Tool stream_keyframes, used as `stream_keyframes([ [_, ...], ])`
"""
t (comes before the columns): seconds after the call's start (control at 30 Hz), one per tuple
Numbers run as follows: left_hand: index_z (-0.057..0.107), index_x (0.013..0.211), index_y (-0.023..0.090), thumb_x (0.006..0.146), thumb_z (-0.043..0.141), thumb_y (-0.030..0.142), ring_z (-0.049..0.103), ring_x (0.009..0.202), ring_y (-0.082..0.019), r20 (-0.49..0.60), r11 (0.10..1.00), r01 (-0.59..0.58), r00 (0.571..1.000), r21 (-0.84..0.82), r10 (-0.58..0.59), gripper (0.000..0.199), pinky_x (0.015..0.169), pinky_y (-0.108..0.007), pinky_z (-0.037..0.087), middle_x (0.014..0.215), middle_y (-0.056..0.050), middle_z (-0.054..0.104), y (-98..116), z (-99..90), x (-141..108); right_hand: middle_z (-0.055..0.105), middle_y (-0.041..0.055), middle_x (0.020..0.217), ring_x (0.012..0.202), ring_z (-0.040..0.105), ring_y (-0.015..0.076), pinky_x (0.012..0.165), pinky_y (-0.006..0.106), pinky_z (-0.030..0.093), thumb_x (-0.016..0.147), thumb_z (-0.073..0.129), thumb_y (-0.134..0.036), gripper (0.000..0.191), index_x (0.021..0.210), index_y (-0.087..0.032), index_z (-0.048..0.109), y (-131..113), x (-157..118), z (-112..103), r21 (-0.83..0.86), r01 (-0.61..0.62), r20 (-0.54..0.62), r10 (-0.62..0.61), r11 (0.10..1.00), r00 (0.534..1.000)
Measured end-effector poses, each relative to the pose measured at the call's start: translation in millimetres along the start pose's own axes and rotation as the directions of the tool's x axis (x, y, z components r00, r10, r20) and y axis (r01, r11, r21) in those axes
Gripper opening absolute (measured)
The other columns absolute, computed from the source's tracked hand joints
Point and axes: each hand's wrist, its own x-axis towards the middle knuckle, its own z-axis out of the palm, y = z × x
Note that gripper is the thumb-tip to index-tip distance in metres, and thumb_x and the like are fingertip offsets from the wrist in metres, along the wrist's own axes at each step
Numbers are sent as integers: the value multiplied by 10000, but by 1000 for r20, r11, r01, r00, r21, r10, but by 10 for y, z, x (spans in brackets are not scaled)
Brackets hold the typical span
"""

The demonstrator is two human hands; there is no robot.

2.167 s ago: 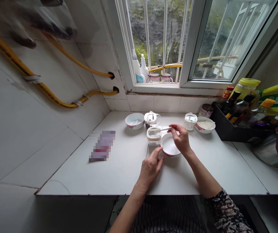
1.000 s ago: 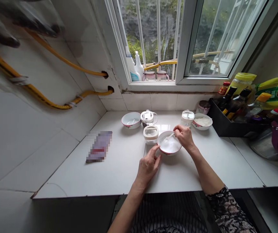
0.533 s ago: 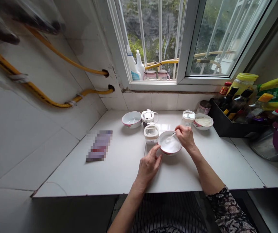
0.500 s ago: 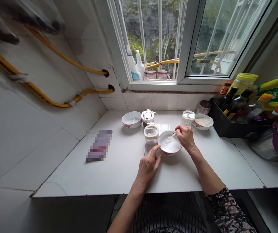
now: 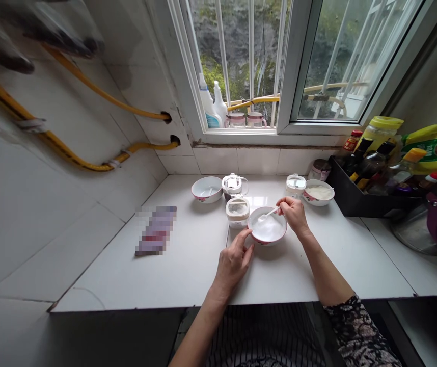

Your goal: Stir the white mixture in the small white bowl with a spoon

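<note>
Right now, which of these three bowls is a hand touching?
The front bowl: the left hand touches its rim, and the right hand holds a white spoon in it. No hand touches the back left bowl or back right bowl.

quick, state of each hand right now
Left hand: partly open, fingertips at the nearest bowl's rim.
Right hand: closed, holding a white spoon.
</note>
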Motion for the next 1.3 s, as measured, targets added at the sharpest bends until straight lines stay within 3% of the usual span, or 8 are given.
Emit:
stream_keyframes([
  [0.33,528,1260,216,878,577,104,670,614,-111,-16,1000,-16,1000,-5,16,401,635,-225,537,995,-31,737,13,5,12,566,-30,454,489,520,131,578,283,469,585,528,-251,109,596,-194,620,-60,37,27,326,-107,30,103,939,994],
  [0.5,529,1252,217,882,571,99,667,609,-108,-24,1000,-16,1000,-13,16,391,623,-222,534,1011,-34,735,29,-1,17,664,7,610,618,625,177,642,315,487,765,526,-299,151,787,-199,637,-142,-61,232,263,119,-48,-110,958,993],
  [0.57,525,1258,214,885,566,96,667,605,-107,-30,1000,-21,999,-18,21,393,627,-224,536,1018,-38,736,28,2,16,710,29,704,708,662,196,761,360,494,855,505,-291,163,867,-204,643,-164,-122,302,110,323,-55,-319,940,946],
  [0.67,522,1266,209,891,560,99,664,595,-103,-36,999,-33,999,-25,33,393,631,-224,538,1029,-45,735,22,11,14,745,44,779,777,664,205,905,404,432,915,478,-193,173,909,-212,650,-171,-190,362,-173,628,68,-627,759,776],
  [0.77,524,1267,208,891,562,104,653,571,-99,-36,999,-35,999,-26,34,392,626,-224,538,1029,-45,737,16,14,12,752,39,792,758,651,195,921,398,402,927,455,-131,218,910,-216,655,-166,-206,360,-287,751,187,-734,594,652],
  [0.83,526,1270,211,891,564,106,651,565,-98,-30,999,-26,999,-27,25,395,628,-223,539,1027,-42,738,14,10,11,755,34,794,751,652,195,912,391,407,930,467,-145,205,915,-218,658,-166,-196,317,-293,727,152,-720,621,677],
  [1.03,527,1279,226,895,571,122,684,632,-113,-17,999,-12,1000,-31,11,400,648,-225,545,1042,-42,738,3,0,3,692,2,631,734,625,217,829,361,452,840,490,-182,184,799,-230,663,-119,-142,76,-259,490,-34,-515,832,856],
  [1.3,527,1280,231,884,586,109,690,650,-125,-17,1000,-7,1000,-19,7,418,643,-234,543,1058,-47,738,-16,13,-2,643,-8,590,594,568,168,896,357,406,780,462,-155,195,690,-221,621,-17,-129,98,-412,494,137,-484,765,864],
])
